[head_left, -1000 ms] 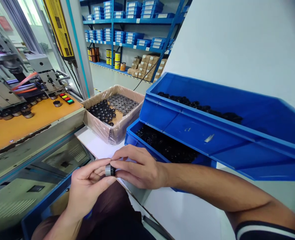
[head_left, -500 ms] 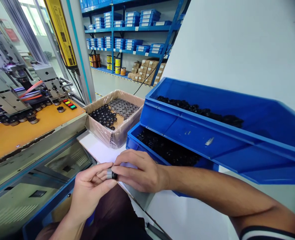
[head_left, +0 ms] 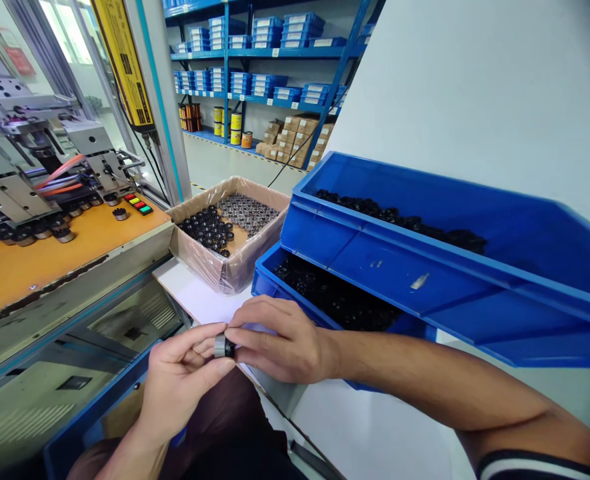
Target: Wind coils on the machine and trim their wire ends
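Between thumb and fingers, my left hand (head_left: 179,373) pinches a small grey metal stator core (head_left: 219,346). A black plastic end piece (head_left: 230,348) sits against the core's right side. The fingertips of my right hand (head_left: 279,340) close in on that black piece and the core's upper edge, partly covering them. Whether the two parts are fully seated together I cannot tell. Both hands are held above my lap, at the edge of the white table (head_left: 199,293).
Beyond my hands stands a plastic-lined carton (head_left: 229,273) with grey cores and black-capped ones. At right, an upper blue bin (head_left: 345,247) rests over a lower blue bin (head_left: 265,280), both holding black parts. A machine (head_left: 29,180) with an orange worktop (head_left: 89,250) stands left.
My hands keep nearly the same grip and place on the core. The camera view has shifted slightly, and the machine's upper block at far left appears lower.
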`<state>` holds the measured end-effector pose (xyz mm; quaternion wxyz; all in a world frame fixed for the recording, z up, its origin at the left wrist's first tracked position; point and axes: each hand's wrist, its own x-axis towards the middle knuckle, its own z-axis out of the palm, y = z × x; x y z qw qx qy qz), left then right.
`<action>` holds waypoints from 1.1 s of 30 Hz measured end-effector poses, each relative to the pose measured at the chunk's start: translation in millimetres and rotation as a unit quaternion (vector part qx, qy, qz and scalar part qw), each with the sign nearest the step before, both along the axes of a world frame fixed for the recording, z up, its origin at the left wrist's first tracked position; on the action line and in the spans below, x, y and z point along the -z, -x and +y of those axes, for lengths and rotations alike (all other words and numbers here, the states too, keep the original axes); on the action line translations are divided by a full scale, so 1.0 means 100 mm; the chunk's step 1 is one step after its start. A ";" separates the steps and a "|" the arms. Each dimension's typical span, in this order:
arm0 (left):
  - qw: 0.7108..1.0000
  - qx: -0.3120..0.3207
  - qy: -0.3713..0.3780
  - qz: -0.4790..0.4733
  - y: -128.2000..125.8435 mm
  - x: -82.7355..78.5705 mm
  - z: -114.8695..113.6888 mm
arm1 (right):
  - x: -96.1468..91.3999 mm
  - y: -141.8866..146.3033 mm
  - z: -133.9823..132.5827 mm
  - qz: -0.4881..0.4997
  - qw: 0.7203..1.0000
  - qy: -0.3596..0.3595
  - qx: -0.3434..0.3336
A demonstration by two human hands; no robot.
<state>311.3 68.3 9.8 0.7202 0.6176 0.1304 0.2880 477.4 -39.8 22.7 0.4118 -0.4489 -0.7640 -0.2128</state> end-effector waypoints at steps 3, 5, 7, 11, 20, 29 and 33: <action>1.000 0.003 -0.005 -0.001 0.00 0.00 0.00 | 0.00 0.01 0.00 0.001 1.000 -0.002 0.003; 1.000 0.007 -0.008 -0.002 0.00 0.00 0.00 | 0.00 0.01 0.00 0.002 1.000 0.000 0.001; 1.000 0.008 -0.008 0.001 -0.01 0.00 0.01 | 0.01 0.00 0.00 0.005 1.000 -0.002 -0.001; 1.000 -0.001 -0.007 -0.001 -0.01 0.01 0.01 | 0.01 -0.01 0.00 -0.004 1.000 0.000 -0.008; 1.000 -0.008 -0.013 0.005 -0.01 0.00 0.00 | 0.01 -0.01 0.00 -0.003 1.000 0.007 -0.008; 0.999 0.022 -0.001 0.036 0.03 0.04 0.07 | 0.04 0.01 0.00 -0.007 1.000 0.000 -0.015; 0.999 0.013 0.027 0.031 0.03 0.09 0.04 | 0.06 0.02 0.01 -0.010 1.000 -0.014 -0.004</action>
